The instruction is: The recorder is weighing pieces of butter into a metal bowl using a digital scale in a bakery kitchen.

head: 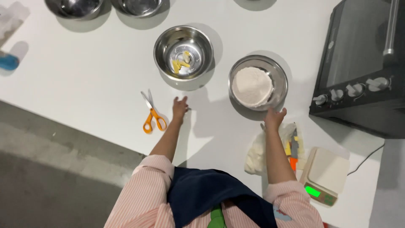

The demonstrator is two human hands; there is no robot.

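My left hand (179, 107) rests flat on the white table (97, 71), fingers apart, just below a steel bowl (183, 52) that holds a few yellow pieces. Orange-handled scissors (150, 113) lie to its left. My right hand (274, 117) reaches to the near rim of a steel bowl of white flour (257, 82); its fingers are hard to make out. Under my right forearm lies a crumpled clear plastic bag (258, 152).
A black countertop oven (363, 67) stands at the right. A small kitchen scale (325, 175) with a lit green display sits near the table's front right, an orange-handled knife (294, 147) beside it. Two more steel bowls (76, 7) stand at the far edge.
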